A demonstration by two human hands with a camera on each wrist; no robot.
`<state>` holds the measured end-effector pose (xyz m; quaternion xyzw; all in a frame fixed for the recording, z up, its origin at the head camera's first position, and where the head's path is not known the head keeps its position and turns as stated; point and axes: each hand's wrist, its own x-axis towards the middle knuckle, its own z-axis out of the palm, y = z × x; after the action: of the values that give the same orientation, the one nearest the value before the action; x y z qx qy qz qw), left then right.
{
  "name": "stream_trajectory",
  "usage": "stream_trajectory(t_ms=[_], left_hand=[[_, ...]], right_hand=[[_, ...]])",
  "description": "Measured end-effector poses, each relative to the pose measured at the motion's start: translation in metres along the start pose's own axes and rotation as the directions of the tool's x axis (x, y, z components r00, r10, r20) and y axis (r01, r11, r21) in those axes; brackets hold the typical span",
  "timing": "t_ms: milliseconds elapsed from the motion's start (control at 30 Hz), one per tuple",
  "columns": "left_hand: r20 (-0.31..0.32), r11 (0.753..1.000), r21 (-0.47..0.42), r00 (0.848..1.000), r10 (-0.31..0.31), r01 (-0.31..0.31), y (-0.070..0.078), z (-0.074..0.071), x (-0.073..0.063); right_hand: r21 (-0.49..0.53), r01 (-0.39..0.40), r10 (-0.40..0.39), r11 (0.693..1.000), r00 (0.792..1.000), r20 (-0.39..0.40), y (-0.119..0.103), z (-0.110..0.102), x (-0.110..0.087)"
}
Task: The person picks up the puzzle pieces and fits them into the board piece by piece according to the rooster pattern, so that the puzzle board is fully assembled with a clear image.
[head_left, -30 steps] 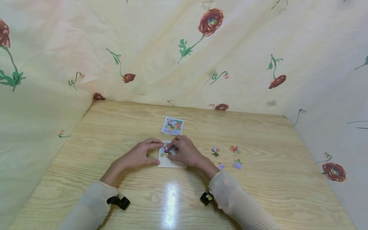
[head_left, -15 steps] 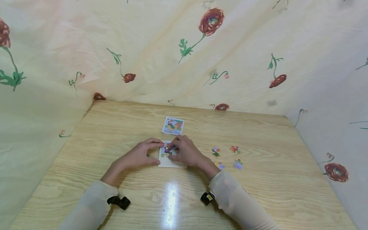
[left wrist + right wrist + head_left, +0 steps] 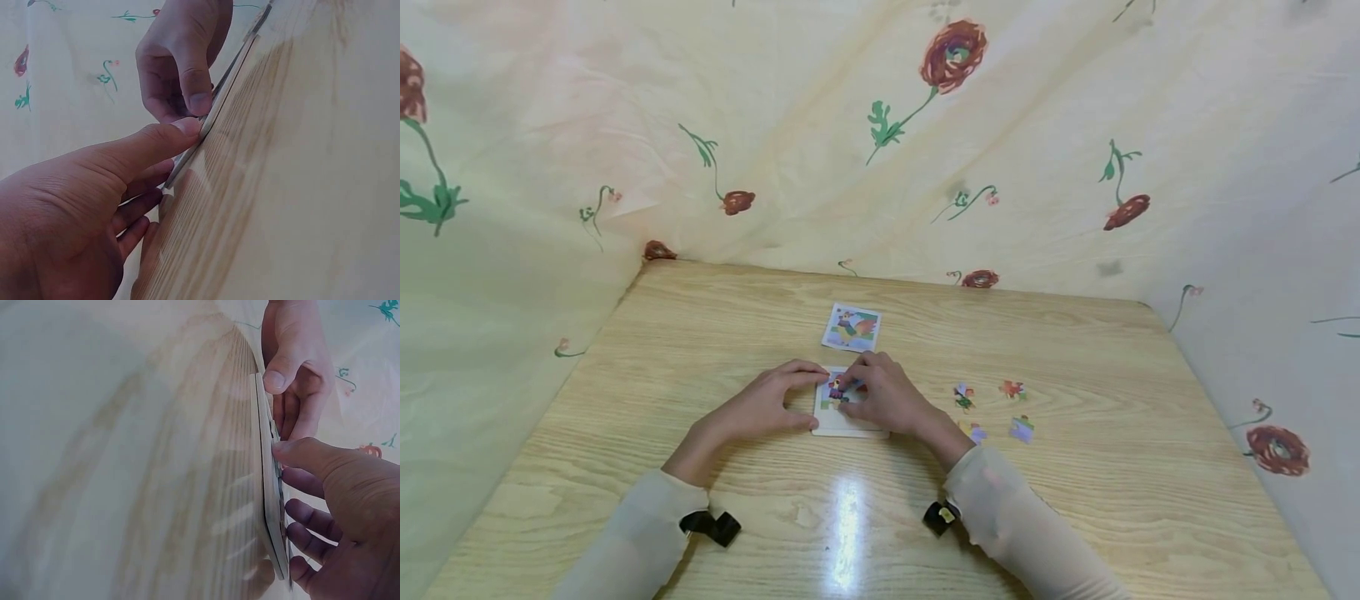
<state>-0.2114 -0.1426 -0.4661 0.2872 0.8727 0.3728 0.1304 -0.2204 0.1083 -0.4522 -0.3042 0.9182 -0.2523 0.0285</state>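
A white-bordered puzzle board (image 3: 842,430) lies flat on the table, its upper left part filled with a colourful bird's head. My left hand (image 3: 769,404) holds the board's left side, thumb near the lower corner and fingertips at the upper one. Over the board's middle, my right hand (image 3: 886,397) pinches a puzzle piece (image 3: 844,401) between thumb and fingers, low against the board; the hand hides much of the picture's right side. In the right wrist view, the thumb (image 3: 300,453) touches the upper face of the board (image 3: 270,487).
Behind the board lies a picture card (image 3: 852,327) with a rooster. Several loose pieces are spread to the right, among them a red one (image 3: 1012,389), a purple-green one (image 3: 1021,428) and a green one (image 3: 963,397). Flowered cloth (image 3: 820,125) encloses the wooden table (image 3: 1075,500).
The piece under my right fingertips shifts slightly on the board. Both hands otherwise keep their places, and the loose pieces stay where they were.
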Motion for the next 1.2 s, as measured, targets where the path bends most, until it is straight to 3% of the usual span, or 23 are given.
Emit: stream_trajectory(t_ms=[533, 1033, 1200], left_hand=[[-0.006, 1.000, 0.003, 1.000, 0.013, -0.013, 0.0003, -0.0006, 0.0010], [0.003, 1.000, -0.009, 1.000, 0.025, -0.025, -0.0029, 0.0008, 0.0011], [-0.001, 1.000, -0.006, 1.000, 0.018, -0.018, -0.0027, 0.0002, 0.0012]], right_hand=[[-0.028, 0.035, -0.036, 0.999, 0.999, -0.027, -0.0012, -0.0002, 0.0003], [-0.083, -0.029, 0.031, 0.996, 0.999, 0.027, -0.0080, -0.0031, 0.0017], [-0.027, -0.007, 0.007, 1.000, 1.000, 0.008, -0.0078, -0.0019, 0.0020]])
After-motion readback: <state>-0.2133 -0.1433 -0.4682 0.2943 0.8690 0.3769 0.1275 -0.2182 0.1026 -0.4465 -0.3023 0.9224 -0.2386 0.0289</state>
